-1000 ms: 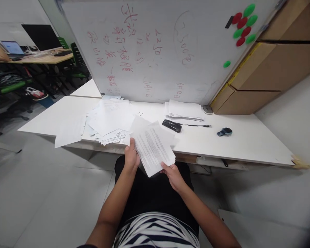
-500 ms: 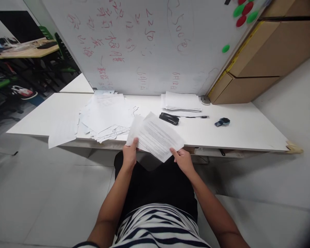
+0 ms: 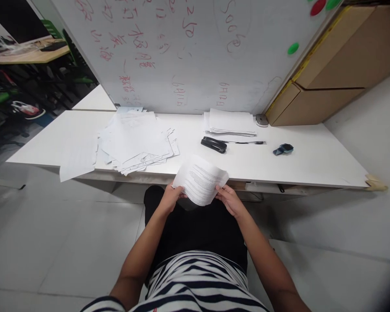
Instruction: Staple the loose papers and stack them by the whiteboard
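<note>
The left hand and right hand pinch opposite sides of the bowed papers at the front edge of the desk, seemingly squaring them, so the next move likely calls for light, even pressure.

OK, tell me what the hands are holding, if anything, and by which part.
Printed paper: the left hand grips it at its left side and the right hand at its right side, thumbs on top.

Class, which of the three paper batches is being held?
The printed sheets, curved between left hand and right hand; the scattered pile at left and neater stack behind the stapler lie on the desk.
</note>
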A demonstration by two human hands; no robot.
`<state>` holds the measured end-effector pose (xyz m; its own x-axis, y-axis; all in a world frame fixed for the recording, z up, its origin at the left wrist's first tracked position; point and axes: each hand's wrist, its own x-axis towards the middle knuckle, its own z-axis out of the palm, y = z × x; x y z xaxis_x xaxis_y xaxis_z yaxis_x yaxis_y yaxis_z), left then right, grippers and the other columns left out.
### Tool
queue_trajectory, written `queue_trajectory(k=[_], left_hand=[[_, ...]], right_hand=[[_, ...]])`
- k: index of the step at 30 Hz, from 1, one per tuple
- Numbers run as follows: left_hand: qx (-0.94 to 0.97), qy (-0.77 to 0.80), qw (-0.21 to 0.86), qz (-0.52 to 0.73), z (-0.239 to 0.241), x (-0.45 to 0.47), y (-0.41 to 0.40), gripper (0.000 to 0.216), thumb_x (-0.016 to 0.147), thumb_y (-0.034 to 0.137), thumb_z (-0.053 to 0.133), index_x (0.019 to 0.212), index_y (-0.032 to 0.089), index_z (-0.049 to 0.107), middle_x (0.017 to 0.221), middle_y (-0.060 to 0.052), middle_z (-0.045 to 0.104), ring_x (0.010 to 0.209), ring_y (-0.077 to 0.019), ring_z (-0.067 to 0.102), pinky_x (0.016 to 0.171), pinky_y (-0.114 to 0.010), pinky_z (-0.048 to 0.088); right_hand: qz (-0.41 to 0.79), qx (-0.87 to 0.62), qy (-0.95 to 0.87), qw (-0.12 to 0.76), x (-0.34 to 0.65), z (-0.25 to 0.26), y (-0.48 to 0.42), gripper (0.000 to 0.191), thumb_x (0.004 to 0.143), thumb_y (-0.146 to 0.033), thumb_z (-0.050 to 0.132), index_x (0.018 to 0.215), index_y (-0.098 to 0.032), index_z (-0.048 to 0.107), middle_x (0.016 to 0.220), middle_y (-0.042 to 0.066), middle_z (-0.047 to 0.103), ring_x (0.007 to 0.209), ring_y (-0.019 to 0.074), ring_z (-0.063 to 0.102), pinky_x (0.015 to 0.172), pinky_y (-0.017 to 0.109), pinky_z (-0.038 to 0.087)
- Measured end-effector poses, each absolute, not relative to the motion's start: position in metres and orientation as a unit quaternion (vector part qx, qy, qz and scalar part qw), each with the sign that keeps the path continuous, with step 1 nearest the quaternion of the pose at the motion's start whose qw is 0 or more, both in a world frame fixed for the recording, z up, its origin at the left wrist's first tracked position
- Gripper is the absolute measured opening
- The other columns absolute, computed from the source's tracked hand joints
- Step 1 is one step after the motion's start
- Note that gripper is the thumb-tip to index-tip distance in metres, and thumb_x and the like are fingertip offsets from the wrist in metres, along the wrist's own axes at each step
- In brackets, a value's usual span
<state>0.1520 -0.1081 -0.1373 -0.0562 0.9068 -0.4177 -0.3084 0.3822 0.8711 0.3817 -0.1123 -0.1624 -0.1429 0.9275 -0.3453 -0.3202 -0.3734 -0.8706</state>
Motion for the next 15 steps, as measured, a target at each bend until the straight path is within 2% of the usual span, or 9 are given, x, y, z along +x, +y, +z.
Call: queue_trajectory(k=[4, 7, 11, 15], left_hand=[[0.293, 0.505, 0.65, 0.486, -0.128, 0.145, -0.11, 0.036, 0.065, 0.02, 0.068, 0.1, 0.014, 0.062, 0.086, -0.004, 0.067, 0.072, -0.0158, 0.063, 0.065, -0.031, 0.056], [0.35, 0.499, 0.625, 0.488, -0.117, 0.139, -0.106, 0.041, 0.07, 0.029, 0.069, 0.109, 0.018, 0.063, 0.101, -0.007, 0.068, 0.087, -0.0182, 0.064, 0.073, -0.029, 0.053], [0.42, 0.473, 0.593, 0.498, -0.093, 0.138, -0.097, 0.039, 0.067, 0.033, 0.075, 0.103, 0.018, 0.068, 0.102, -0.008, 0.069, 0.098, -0.0215, 0.063, 0.084, -0.029, 0.05], [0.454, 0.48, 0.558, 0.502, -0.06, 0.145, -0.082, 0.033, 0.063, 0.03, 0.079, 0.093, 0.018, 0.072, 0.096, -0.008, 0.071, 0.097, -0.025, 0.064, 0.085, -0.032, 0.049]], right_hand=[[0.61, -0.488, -0.353, 0.516, 0.386, -0.152, -0.115, 0.043, 0.071, -0.045, 0.074, 0.105, -0.019, 0.068, 0.109, 0.008, 0.07, 0.101, 0.0245, 0.064, 0.091, 0.042, 0.048], [0.494, -0.559, -0.423, 0.514, 0.396, -0.14, -0.119, 0.043, 0.074, -0.049, 0.07, 0.104, -0.018, 0.069, 0.107, 0.009, 0.071, 0.098, 0.0273, 0.064, 0.087, 0.044, 0.049], [0.333, -0.617, -0.538, 0.468, 0.409, -0.109, -0.116, 0.037, 0.079, -0.05, 0.062, 0.098, -0.019, 0.071, 0.097, 0.008, 0.072, 0.088, 0.0277, 0.065, 0.076, 0.041, 0.051], [0.199, -0.574, -0.618, 0.5, 0.41, -0.068, -0.101, 0.029, 0.082, -0.048, 0.06, 0.091, -0.023, 0.071, 0.092, 0.006, 0.071, 0.088, 0.0261, 0.065, 0.076, 0.038, 0.052]])
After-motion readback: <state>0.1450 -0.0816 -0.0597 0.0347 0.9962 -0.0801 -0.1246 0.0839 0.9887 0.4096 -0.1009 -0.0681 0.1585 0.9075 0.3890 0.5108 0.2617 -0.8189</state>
